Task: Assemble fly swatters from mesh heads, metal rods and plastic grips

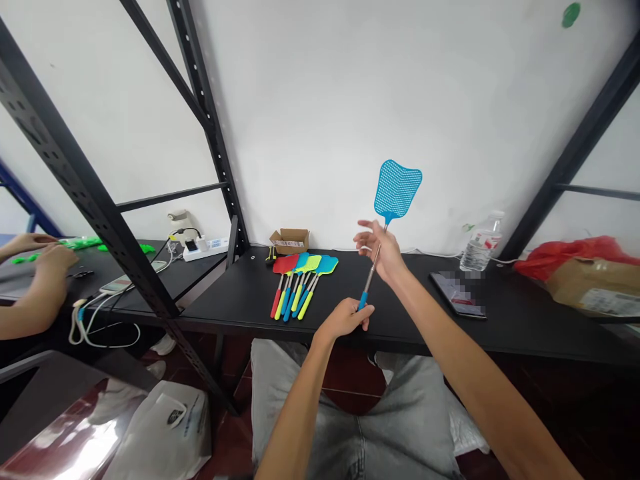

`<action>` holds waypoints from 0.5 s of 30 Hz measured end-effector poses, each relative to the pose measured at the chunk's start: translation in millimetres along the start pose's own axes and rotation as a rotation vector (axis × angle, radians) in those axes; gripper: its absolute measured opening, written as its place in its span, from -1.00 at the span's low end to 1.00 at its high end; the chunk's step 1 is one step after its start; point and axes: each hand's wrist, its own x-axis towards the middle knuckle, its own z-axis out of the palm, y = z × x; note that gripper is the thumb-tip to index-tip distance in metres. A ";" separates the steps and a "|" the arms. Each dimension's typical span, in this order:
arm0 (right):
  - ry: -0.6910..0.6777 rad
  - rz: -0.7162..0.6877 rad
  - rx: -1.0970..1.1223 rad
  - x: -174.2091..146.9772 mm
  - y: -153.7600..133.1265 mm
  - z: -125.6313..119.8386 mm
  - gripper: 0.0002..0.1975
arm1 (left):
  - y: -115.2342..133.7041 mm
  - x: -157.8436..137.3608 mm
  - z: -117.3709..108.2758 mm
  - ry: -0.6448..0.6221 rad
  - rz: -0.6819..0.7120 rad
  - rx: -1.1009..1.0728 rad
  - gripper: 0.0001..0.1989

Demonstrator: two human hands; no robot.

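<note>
A blue fly swatter (399,190) is held up over the table, its mesh head on top and its metal shaft slanting down to a blue grip. My left hand (346,317) is closed round that grip at the table's front edge. Higher up, my right hand (387,253) holds the shaft just below the head, its fingers loosely curled and partly spread to the left. To the left, several more fly swatters (313,263) in red, blue and yellow-green lie side by side on the black table (225,293), handles toward me.
Behind the lying swatters is an open cardboard box (290,240). On the right are a phone (457,295), a water bottle (483,243) and a red bag (575,257) by a brown package (595,283). A black rack post (90,167) separates a co-worker's hands (50,253) at left.
</note>
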 end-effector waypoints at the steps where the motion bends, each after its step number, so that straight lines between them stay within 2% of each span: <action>1: 0.001 -0.024 0.021 7.3 -8.6 1.4 -0.55 | 0.0 0.2 0.1 0.000 0.002 -0.011 -0.39; 5: 0.003 -0.055 -0.010 22.2 -28.1 7.3 -0.63 | 0.8 1.6 0.4 0.003 -0.004 -0.052 -0.38; 11: -0.144 -0.026 0.107 17.5 -27.1 13.5 -0.65 | 2.6 2.5 2.2 0.005 -0.032 -0.145 -0.39; 15: -0.059 -0.056 0.129 24.0 -24.2 12.0 -0.54 | 4.6 1.7 1.5 0.003 -0.036 -0.135 -0.40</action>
